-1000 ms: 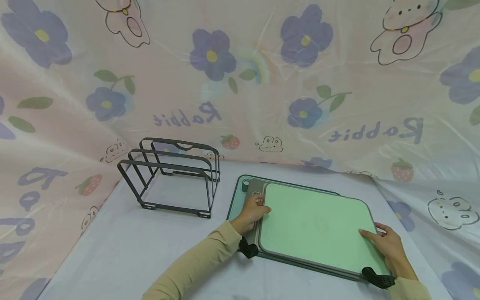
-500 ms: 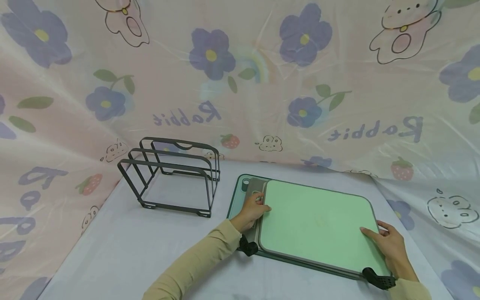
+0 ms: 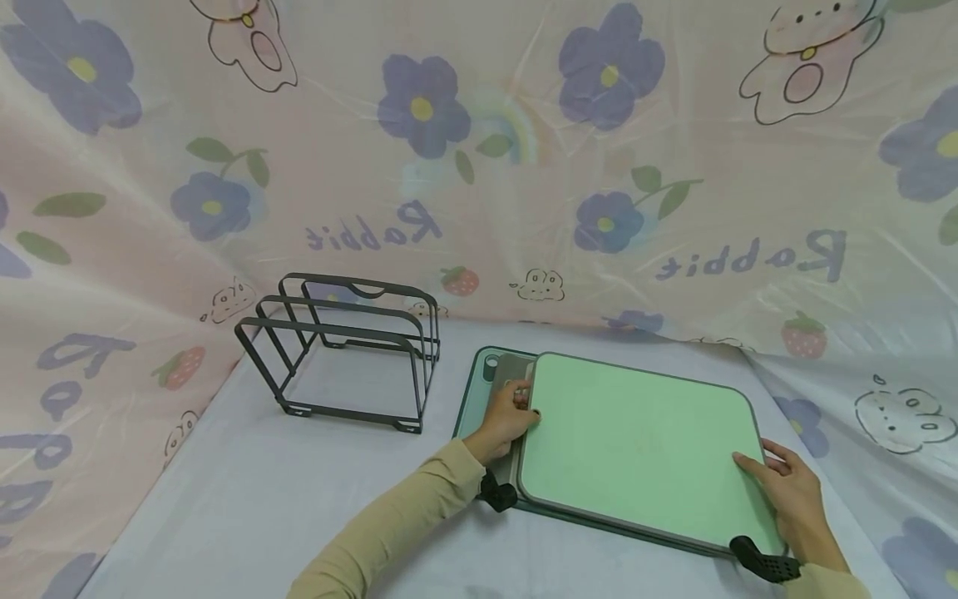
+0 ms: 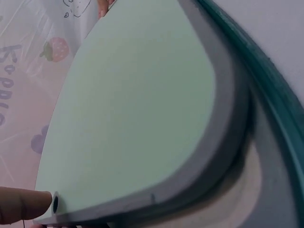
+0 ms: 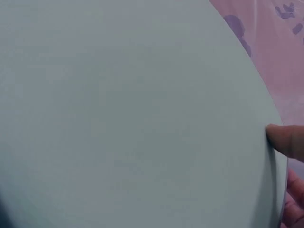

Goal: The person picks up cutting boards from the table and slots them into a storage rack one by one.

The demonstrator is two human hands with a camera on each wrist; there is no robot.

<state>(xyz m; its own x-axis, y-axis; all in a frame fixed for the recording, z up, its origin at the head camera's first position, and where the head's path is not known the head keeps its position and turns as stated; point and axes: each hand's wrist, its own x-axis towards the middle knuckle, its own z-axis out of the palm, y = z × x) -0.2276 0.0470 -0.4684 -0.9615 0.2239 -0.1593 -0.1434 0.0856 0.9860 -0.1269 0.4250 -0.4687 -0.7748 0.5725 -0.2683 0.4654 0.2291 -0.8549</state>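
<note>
A light green cutting board (image 3: 644, 449) with a grey rim lies at the top of a stack, its far edge raised. My left hand (image 3: 500, 424) grips its left edge, with the thumb (image 4: 23, 205) on the green face by a small dark hole. At the opposite edge my right hand (image 3: 795, 491) pinches the board, thumb (image 5: 287, 140) on top and the other fingers behind the rim. Below it, a grey board (image 3: 512, 368) and a larger teal-edged board (image 3: 471, 408) with a hole in its corner stick out at the left.
A black wire rack (image 3: 340, 337) with several upright loops stands left of the stack on the white-covered table (image 3: 262, 491). Behind and at both sides hangs a pink sheet (image 3: 516, 241) printed with flowers and rabbits. Black wrist mounts sit on both arms.
The green board's far edge has risen and its right side has shifted slightly right. My right hand has moved right with it; the left hand has barely moved.
</note>
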